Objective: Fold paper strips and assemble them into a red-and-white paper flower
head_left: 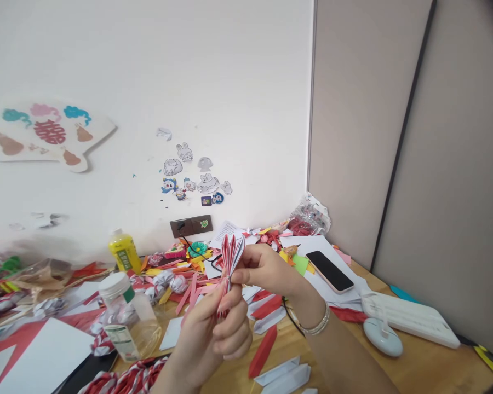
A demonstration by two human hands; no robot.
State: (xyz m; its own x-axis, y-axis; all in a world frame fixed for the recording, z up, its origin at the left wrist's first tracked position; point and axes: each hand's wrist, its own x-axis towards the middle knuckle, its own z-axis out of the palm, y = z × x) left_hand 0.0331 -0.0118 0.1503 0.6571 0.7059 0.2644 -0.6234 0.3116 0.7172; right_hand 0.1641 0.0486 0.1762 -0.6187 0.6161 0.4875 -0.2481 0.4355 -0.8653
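Observation:
A red and white pleated paper fan piece (231,253) stands upright between my two hands, its folds spread at the top and pinched together at the middle. My left hand (219,328) is closed around its lower part. With thumb and fingertips, my right hand (263,269) grips the pinched middle from the right; a bracelet circles that wrist. Below the hands, a red folded paper strip (263,352) and white folded strips (285,375) lie on the wooden table (332,361).
At left stand a clear jar with a white lid (127,317) and a yellow bottle (124,253). Twisted red-white cord (123,378) lies in front. A phone (330,271), white keyboard (411,317) and mouse (383,336) are at right. Paper scraps line the wall.

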